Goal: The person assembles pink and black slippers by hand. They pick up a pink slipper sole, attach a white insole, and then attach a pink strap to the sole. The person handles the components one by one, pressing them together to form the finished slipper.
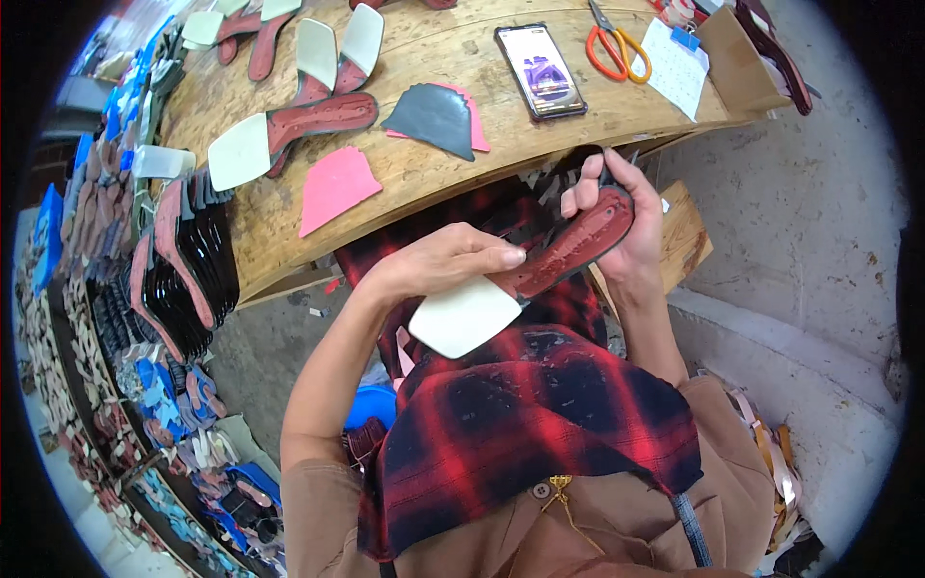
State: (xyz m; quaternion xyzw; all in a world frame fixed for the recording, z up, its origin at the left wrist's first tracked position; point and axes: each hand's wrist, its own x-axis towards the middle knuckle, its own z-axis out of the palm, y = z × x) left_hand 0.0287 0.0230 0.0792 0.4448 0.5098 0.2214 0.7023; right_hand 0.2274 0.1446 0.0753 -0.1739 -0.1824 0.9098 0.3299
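Person is holding a dark red insole with a cream front, just off view centre toward 3 o'clock, above a plaid apron. Both hands are clamping it: left hand is gripping near the red-cream join, thumb lying on top; right hand is cupping the heel end, fingers curling at the rim. Heel is pointing to 2 o'clock, cream front to 8. On the wooden desk, similar insoles are overlapping at 11 o'clock, a pink piece is lying at 10, and a dark grey piece is covering another pink one near 12. Phone and scissors are lying toward 1. Black-edged insoles are standing stacked at 9.
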